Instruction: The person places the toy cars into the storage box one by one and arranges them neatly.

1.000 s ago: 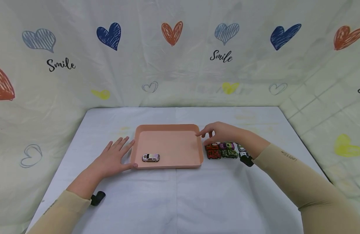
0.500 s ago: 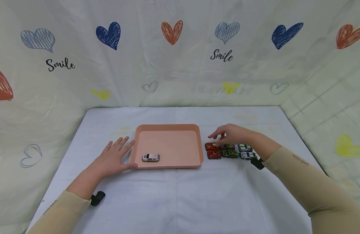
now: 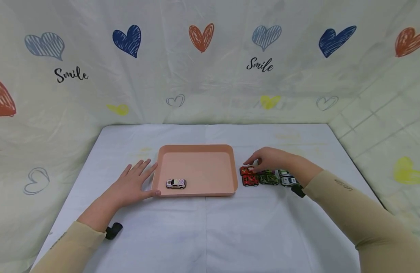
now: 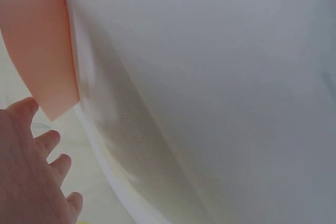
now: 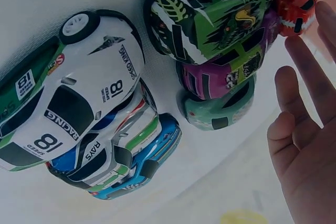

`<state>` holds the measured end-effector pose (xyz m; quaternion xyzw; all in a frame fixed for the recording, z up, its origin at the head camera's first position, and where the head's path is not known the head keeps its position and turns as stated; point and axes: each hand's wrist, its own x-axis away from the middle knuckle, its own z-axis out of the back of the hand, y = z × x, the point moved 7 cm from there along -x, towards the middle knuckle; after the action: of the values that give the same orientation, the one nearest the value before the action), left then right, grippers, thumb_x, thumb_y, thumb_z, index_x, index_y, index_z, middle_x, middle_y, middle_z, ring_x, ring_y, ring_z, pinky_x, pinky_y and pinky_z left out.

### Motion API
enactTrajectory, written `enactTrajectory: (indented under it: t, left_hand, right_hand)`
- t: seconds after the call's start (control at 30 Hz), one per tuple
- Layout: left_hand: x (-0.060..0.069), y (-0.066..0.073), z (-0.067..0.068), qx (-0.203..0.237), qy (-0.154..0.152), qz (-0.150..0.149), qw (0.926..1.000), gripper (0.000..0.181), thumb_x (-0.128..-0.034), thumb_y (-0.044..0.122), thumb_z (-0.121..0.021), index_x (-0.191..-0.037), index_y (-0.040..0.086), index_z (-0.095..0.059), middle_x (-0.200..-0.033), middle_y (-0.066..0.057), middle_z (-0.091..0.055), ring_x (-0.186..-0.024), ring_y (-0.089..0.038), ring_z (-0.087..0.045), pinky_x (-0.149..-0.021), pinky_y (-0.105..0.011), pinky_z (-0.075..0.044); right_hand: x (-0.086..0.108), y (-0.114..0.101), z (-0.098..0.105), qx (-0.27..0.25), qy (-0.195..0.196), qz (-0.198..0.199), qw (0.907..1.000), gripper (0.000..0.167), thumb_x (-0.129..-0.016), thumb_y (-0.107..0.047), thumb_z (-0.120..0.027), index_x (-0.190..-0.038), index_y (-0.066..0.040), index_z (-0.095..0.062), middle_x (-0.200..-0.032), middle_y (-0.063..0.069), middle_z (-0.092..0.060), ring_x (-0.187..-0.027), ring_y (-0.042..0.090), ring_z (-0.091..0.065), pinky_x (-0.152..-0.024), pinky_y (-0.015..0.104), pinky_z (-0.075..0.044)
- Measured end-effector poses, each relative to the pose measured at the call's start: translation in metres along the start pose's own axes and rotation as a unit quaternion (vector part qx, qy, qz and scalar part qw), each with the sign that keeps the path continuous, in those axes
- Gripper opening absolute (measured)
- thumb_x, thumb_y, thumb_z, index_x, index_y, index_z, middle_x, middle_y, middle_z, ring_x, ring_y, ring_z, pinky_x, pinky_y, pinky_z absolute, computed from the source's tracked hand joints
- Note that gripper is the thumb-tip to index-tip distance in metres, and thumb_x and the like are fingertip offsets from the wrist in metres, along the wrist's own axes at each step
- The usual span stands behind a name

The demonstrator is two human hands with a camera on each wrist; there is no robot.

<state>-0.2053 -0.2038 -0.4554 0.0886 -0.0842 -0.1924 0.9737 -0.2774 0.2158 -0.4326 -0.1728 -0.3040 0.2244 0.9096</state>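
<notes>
With 12 toward the wall and the tray as your clock's centre, your sleeves (image 3: 75, 242) come in nearest. Your left hand (image 3: 135, 184) lies at the tray's 8 to 9 o'clock, fingers spread wide, thumb at the near-left corner of the tray (image 3: 210, 167). The white car (image 3: 176, 184) sits inside at 8. Neither has shifted over the last second.

What has changed is your right hand (image 3: 273, 159). A second ago its fingertips were at the tray's rim; they have since crossed to the cars and come lower. The work therefore seems to have passed from the tray to this group, and contact looks close.

The group stands outside the tray, from 3 to 4 o'clock. In the near row are the front red car (image 3: 249, 180), the green car (image 3: 268, 179) and the "18" car (image 5: 113, 87), farthest from the tray. Just past the front red car is the back red car (image 3: 246, 170), which your fingers address: it lies at 6 o'clock from your index tip, with your thumb toward its 4 o'clock side. Thumb and index stand a narrow gap apart; you can't tell whether they grip it yet. Your other fingers curl loosely, holding nothing.

Your right wrist view also shows the purple car (image 5: 223, 74) and, beyond it, the teal car (image 5: 220, 108); the blue car (image 5: 163, 145) lies at the far end of the "18" car's line.

Farthest, at 12, hangs the wall (image 3: 223, 83) with its printed hearts.
</notes>
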Motion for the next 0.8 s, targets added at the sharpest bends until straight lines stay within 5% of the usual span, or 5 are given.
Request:
enactTrajectory:
  t: [0.2, 0.43, 0.8]
  left_hand:
    - [-0.001, 0.001, -0.001, 0.001, 0.002, -0.003, 1.0000, 0.102, -0.0823, 0.075, -0.059, -0.159, 0.018, -0.024, -0.163, -0.017, -0.020, -0.149, -0.040, -0.014, -0.118, -0.063, -0.006]
    - [-0.003, -0.002, -0.004, -0.004, -0.005, 0.004, 1.0000, 0.102, -0.0830, 0.074, -0.058, -0.160, 0.019, -0.021, -0.164, -0.015, -0.018, -0.150, -0.039, -0.012, -0.119, -0.061, -0.004]
    - [-0.003, -0.004, -0.005, -0.006, -0.004, 0.004, 1.0000, 0.103, -0.0825, 0.074, -0.059, -0.160, 0.019, -0.021, -0.164, -0.015, -0.017, -0.150, -0.039, -0.011, -0.119, -0.061, -0.004]
  right_hand:
    - [-0.005, 0.002, -0.004, 0.007, -0.007, 0.006, 0.9999, 0.037, -0.093, -0.018, -0.071, -0.130, -0.021, -0.068, -0.115, 0.002, -0.067, -0.065, 0.020, -0.061, -0.053, 0.042, -0.056]
    - [-0.009, -0.003, -0.005, 0.045, -0.004, 0.033, 0.9985, 0.038, -0.093, -0.016, -0.070, -0.130, -0.021, -0.067, -0.119, 0.003, -0.068, -0.073, 0.010, -0.060, -0.067, 0.029, -0.051]
    - [-0.013, -0.002, -0.005, 0.067, 0.000, 0.032, 0.9972, 0.035, -0.093, -0.018, -0.070, -0.127, -0.021, -0.069, -0.120, 0.002, -0.068, -0.087, 0.009, -0.063, -0.080, 0.035, -0.054]
